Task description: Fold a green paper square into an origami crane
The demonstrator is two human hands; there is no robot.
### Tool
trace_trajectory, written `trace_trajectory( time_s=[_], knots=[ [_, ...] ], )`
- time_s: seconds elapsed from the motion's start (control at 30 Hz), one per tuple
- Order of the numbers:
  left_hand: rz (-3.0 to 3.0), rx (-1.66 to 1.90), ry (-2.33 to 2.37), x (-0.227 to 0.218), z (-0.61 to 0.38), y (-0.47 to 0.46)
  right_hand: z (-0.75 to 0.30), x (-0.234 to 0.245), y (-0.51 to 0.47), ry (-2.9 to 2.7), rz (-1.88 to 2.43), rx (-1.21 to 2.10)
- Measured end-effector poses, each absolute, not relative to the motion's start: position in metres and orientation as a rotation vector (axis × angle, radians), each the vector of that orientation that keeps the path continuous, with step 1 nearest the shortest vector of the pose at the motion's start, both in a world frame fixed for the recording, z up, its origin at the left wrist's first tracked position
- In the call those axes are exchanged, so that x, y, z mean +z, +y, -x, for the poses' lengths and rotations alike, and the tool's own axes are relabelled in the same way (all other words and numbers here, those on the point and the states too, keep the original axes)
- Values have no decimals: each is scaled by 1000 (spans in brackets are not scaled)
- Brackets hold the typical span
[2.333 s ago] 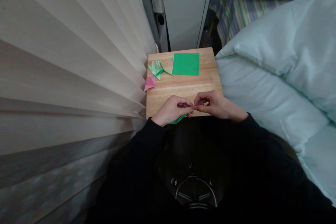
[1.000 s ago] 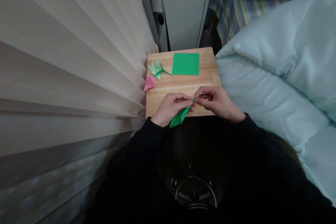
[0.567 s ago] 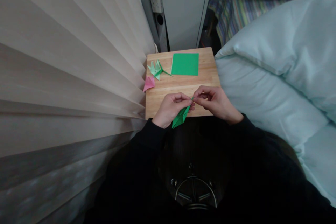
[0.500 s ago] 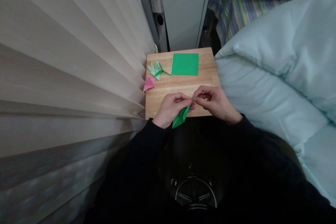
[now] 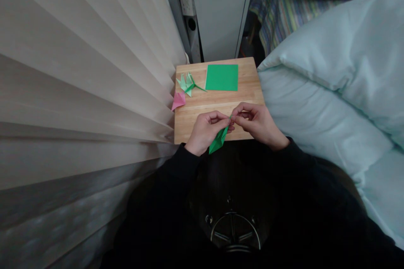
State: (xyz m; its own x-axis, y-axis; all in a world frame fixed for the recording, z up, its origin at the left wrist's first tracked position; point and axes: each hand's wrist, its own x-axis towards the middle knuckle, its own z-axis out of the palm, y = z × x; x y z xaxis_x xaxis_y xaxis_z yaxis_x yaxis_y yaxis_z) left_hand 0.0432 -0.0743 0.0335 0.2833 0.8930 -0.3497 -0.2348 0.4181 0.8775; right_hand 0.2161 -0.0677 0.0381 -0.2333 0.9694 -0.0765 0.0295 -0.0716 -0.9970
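Over the near edge of the small wooden table [image 5: 198, 107], my left hand [image 5: 206, 130] pinches a folded green origami paper [image 5: 218, 142] between thumb and fingers. The paper's wide end hangs down toward my lap. My right hand [image 5: 257, 124] pinches the narrow upper tip of the same paper, its fingertips touching those of my left hand. Part of the fold is hidden behind my left thumb and fingers. Beyond my hands lies a flat square of green paper [image 5: 221, 77].
Folded green origami pieces [image 5: 189, 85] and a pink origami piece [image 5: 179, 100] sit at the table's left side. A pleated curtain [image 5: 120, 71] borders the left, a pale duvet [image 5: 325, 75] the right. Behind the table stands a white cabinet [image 5: 219, 17].
Both hands keep their pinch on the green paper. The paper's lower end has shifted very slightly to the right. The items on the table look the same.
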Motion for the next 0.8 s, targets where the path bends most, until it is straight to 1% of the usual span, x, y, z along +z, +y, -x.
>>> trace_trajectory(
  time_s=[0.27, 0.53, 0.8],
  knots=[
    [-786, 882, 982, 35, -43, -74, -216, 37, -68, -1349, 1134, 1399],
    [-675, 806, 960, 41, -40, -74, -218, 38, -66, -1295, 1125, 1536],
    [-797, 816, 1006, 33, -42, -74, -215, 34, -67, -1237, 1164, 1514]
  ],
)
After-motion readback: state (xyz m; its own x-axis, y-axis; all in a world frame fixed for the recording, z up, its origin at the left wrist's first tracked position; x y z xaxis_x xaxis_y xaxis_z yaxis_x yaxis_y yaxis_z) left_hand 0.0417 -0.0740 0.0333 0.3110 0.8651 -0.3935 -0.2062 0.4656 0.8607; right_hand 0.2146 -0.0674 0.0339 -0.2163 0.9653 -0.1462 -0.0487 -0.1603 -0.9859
